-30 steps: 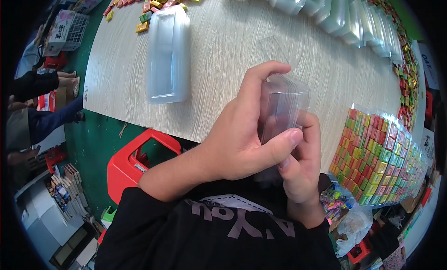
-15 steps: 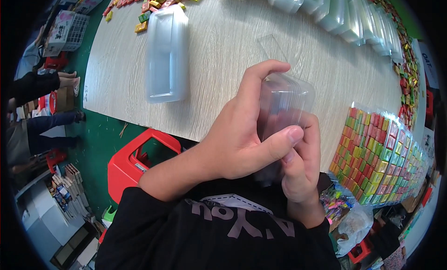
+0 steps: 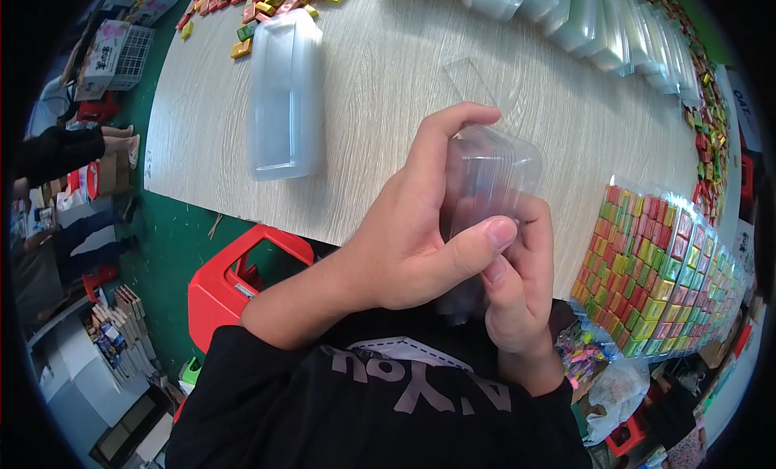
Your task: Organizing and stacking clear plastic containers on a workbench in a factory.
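Both my hands hold a nested stack of clear plastic trays [image 3: 501, 166] upright in front of my chest. My left hand [image 3: 420, 234] wraps the stack from the left, its index finger bent over the top end and its thumb across the near side. From the right, my right hand [image 3: 525, 267] closes around the lower part, its thumb just under the left thumb. The stack's lower end is partly hidden behind my hands. To the left on the table lies another long stack of clear trays [image 3: 284, 101].
Small wrapped candies [image 3: 271, 0] lie heaped at the far left. Clear boxes [image 3: 574, 20] line the far right edge. Filled trays of colourful candies [image 3: 647, 275] stand at the right. A thin clear strip [image 3: 470, 82] lies mid-table. A red stool [image 3: 218, 287] stands left on the green floor.
My hands and the tray stack have shifted very slightly left, with the grip unchanged. At the far left, a person's legs have moved a little.
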Demonstrator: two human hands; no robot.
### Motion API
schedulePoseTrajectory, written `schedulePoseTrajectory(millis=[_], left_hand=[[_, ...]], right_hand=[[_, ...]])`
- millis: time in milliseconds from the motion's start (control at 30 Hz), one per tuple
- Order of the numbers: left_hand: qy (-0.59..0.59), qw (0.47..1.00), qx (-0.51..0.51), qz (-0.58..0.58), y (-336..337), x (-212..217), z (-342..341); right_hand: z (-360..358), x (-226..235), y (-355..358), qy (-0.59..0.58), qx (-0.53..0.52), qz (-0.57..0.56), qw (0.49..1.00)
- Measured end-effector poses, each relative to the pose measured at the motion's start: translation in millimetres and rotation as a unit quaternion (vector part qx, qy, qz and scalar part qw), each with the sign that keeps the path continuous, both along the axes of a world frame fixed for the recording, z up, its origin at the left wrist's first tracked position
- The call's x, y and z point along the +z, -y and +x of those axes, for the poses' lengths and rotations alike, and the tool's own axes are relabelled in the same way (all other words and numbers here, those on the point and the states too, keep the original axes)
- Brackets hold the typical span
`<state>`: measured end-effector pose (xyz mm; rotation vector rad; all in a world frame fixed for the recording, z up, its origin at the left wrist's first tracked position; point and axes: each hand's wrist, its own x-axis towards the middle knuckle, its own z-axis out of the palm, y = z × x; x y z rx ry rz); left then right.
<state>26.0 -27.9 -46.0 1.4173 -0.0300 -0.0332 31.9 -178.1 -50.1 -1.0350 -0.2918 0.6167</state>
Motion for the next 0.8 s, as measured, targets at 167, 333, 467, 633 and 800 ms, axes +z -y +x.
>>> schedulePoseTrajectory(millis=[167, 333, 467, 633, 800], left_hand=[[-0.007, 1.000, 0.002, -0.015, 1.1, 2.2, 0.1], [-0.005, 1.000, 0.001, -0.014, 0.2, 1.3, 0.2], [-0.007, 1.000, -0.002, -0.022, 0.0, 1.3, 0.4], [-0.003, 1.000, 0.004, -0.018, 0.9, 0.8, 0.4], [-0.008, 1.000, -0.003, -0.026, -0.2, 1.2, 0.2]], right_hand=[[0.5, -1.2, -0.7, 0.008, -0.002, 0.005, 1.000], [0.7, -0.2, -0.5, 0.005, 0.002, 0.006, 1.000], [0.6, -0.8, -0.8, 0.006, 0.001, 0.006, 1.000], [0.1, -1.7, 0.0, 0.003, 0.000, 0.001, 1.000], [-0.2, -1.1, -1.1, 0.001, -0.003, 0.001, 1.000]])
